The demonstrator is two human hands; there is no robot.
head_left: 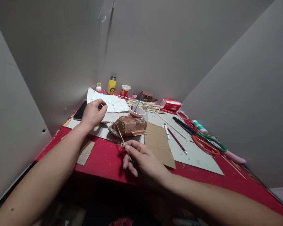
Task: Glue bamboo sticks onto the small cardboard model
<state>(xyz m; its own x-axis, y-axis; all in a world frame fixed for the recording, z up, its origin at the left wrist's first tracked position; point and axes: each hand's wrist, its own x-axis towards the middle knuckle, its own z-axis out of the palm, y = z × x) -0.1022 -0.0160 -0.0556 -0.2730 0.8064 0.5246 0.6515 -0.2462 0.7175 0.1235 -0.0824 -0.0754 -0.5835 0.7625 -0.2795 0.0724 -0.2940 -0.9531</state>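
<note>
My right hand (pixel 139 157) pinches a thin wooden stick (pixel 120 133) between thumb and forefinger, its upper end slanting toward a small brown cardboard model (pixel 133 125). The model has a boat-like shape with a rounded, open end on the left and strips along its side. Whether the stick touches it, I cannot tell. My left hand (pixel 94 113) hovers left of the model, over the edge of a white sheet with pencil lines (pixel 118 106). Its fingers are curled together, and what they may hold is too small to name. Just behind the model stands a paper cup (pixel 137 112) with a blue stick in it.
Cardboard (pixel 159 144) lies right of the model, beside a pen (pixel 166 131) and a pencil (pixel 178 141). Scissors (pixel 207 144) with orange and green handles rest farther right. Behind are wooden sticks (pixel 146 106), a yellow bottle (pixel 111 85) and a red box (pixel 171 104).
</note>
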